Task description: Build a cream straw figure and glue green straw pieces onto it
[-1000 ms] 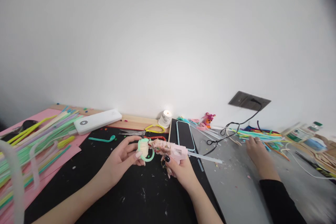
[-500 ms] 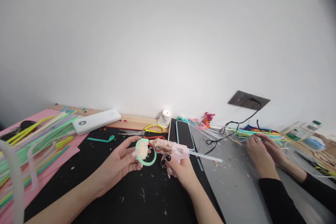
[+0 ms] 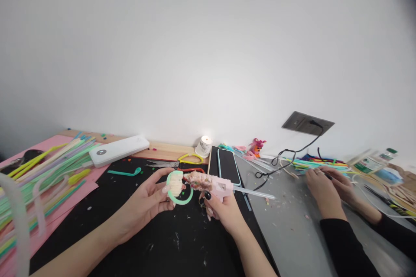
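Between its thumb and fingers, my left hand point(image 3: 152, 197) pinches a cream, fuzzy pipe-cleaner piece point(image 3: 176, 183) edged in mint green. A mint-green loop point(image 3: 182, 202) hangs from its lower right side. My right hand point(image 3: 224, 212) is wrapped round a pale pink glue gun point(image 3: 222, 186), whose front is crusted with mottled residue. The nozzle points left, at the cream piece; whether they touch I cannot tell. A clear glue stick point(image 3: 255, 193) sticks out of the gun's back. Behind the hands lie scissors point(image 3: 162, 164) with a yellow handle and a partly hidden red handle.
Pipe cleaners point(image 3: 48, 181) cover pink sheets point(image 3: 82, 192) at left, beside a white power bank point(image 3: 120, 150). A lit candle point(image 3: 205, 146) stands near a phone point(image 3: 229, 167). A black cord point(image 3: 286, 158) runs to the wall socket point(image 3: 307, 123). A co-worker's hands point(image 3: 328, 188) work at right.
My hands, the cream piece and the glue gun have barely shifted, very slightly left. At right, the co-worker's hands have moved a little.
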